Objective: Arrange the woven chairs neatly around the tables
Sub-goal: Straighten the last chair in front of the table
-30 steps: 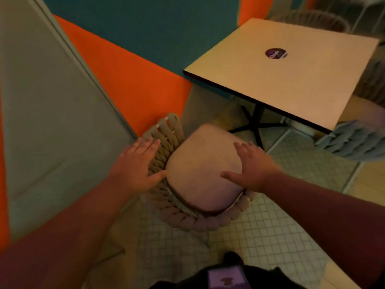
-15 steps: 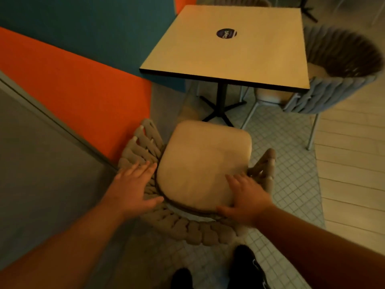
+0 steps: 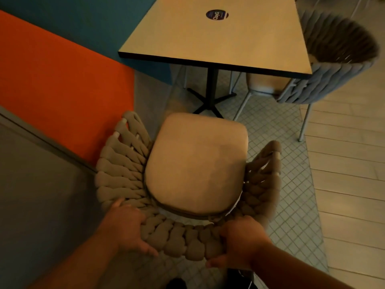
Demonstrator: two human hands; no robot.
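in the head view, the beige woven chair [image 3: 187, 184] stands on the tiled floor [image 3: 291, 184] just near of the square table [image 3: 218, 32], its cushion [image 3: 198, 163] facing the table's near edge and its curved braided back toward the person. the left hand [image 3: 127, 228] is wrapped over the back rim at its near-left bend, thumb low on the outside; the right hand [image 3: 241, 240] is clamped on the rim at the near-right bend, fingers curled over the braid. both hands are closed on the chair back, well apart from each other. the chair sits slightly left of the table's black pedestal [image 3: 211, 88], close to the orange wall [image 3: 62, 80]. a grey woven chair [image 3: 333, 65] is already tucked at the table's right side. the step in hand looks like sliding this chair forward under the near edge. to do it well, push evenly with both hands so the chair does not yaw, swing the front slightly right to line up with the pedestal, keep the left armrest off the wall, and stop before the cushion's front meets the pedestal feet.
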